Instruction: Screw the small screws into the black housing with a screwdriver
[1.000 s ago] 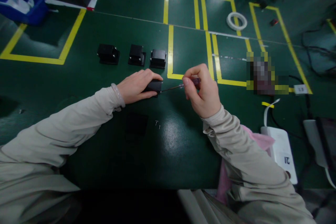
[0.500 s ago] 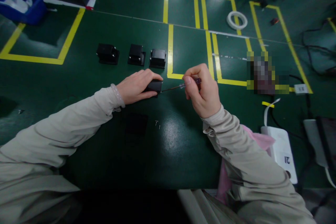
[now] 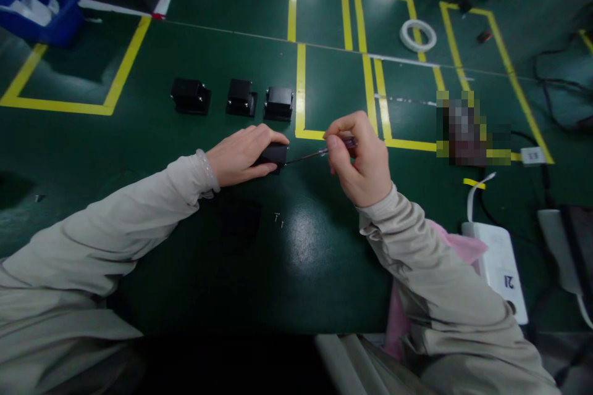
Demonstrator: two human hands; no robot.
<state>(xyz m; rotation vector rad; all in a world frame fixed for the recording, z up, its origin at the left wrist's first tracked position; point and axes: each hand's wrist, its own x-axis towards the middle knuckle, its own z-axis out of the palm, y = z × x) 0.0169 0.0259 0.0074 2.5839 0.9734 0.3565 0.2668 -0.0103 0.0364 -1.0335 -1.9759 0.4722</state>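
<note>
My left hand (image 3: 243, 154) grips a small black block-shaped part (image 3: 275, 154) between thumb and fingers, holding it against the green table. In my right hand (image 3: 359, 157) is a screwdriver (image 3: 323, 152) with a clear purplish handle. Its thin shaft points left, and the tip meets the right end of the black part, by a small screw. Beyond my left hand stand three similar black parts (image 3: 189, 95), (image 3: 240, 97), (image 3: 278, 103) with shiny screws in them. Two loose screws (image 3: 277, 217) lie nearer to me, beside a dark flat square (image 3: 241, 219) that barely shows.
A blue bin (image 3: 41, 9) stands at the far left. Yellow tape (image 3: 301, 89) marks rectangles on the table, and a white tape roll (image 3: 418, 36) lies at the back right. To the right are a white power strip (image 3: 498, 265), cables and a pink cloth (image 3: 398, 315).
Almost nothing differs. The screwdriver tip stays at the end of the black part, and both hands hold nearly the same pose, with a slight shift of the whole view.
</note>
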